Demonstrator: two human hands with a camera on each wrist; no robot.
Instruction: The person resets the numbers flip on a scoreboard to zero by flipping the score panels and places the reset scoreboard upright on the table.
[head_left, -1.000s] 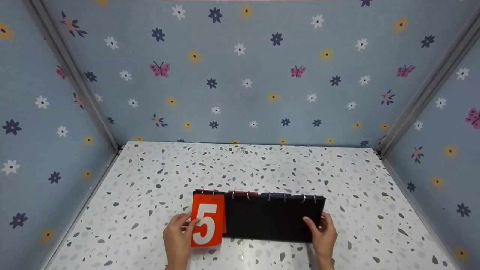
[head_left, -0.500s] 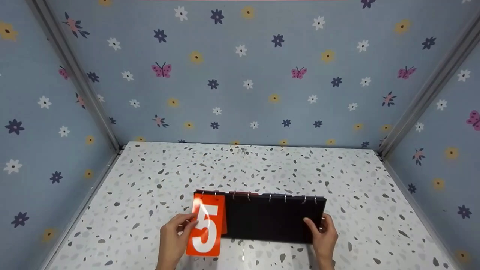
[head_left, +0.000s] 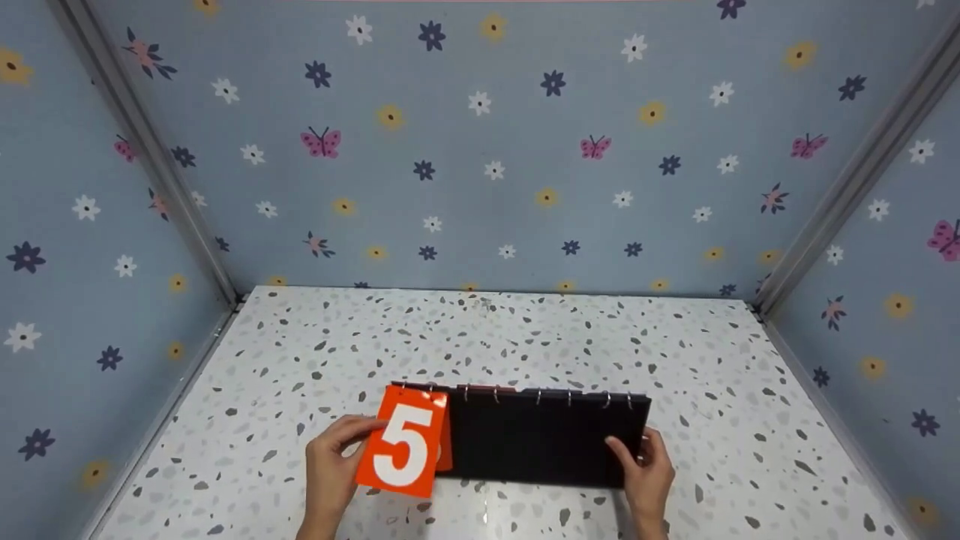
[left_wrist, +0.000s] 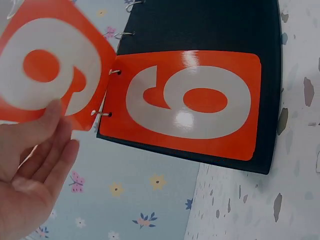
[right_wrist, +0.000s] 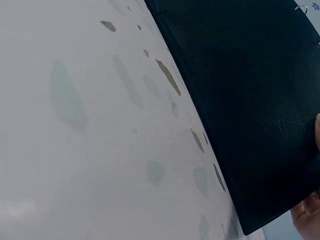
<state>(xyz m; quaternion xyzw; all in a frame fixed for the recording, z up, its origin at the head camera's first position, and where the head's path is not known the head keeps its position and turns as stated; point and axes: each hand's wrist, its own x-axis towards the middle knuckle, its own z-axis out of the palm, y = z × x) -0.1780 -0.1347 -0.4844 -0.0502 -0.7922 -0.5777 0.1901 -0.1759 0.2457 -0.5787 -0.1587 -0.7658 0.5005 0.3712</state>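
A black flip scoreboard [head_left: 536, 441] stands on the speckled tabletop, with metal rings along its top edge. At its left end hangs an orange-red number card [head_left: 401, 448] with a white 5. My left hand [head_left: 330, 457] pinches this card by its left edge and holds it swung out from the board. The left wrist view shows the lifted card's other face with a rounded digit, and a second orange card [left_wrist: 205, 102] with a 6-like digit lies against the board. My right hand [head_left: 651, 472] grips the board's right end, thumb in front; the right wrist view shows fingers at its edge.
The white speckled tabletop [head_left: 525, 337] extends behind the scoreboard and to both sides. Blue flowered panels [head_left: 480, 150] enclose it at the back, left and right, with grey metal posts [head_left: 139, 135] in the corners.
My left hand has moved left, drawing the 5 card out from the board and tilting it so its lower end swings left. The right hand and board stay nearly still.
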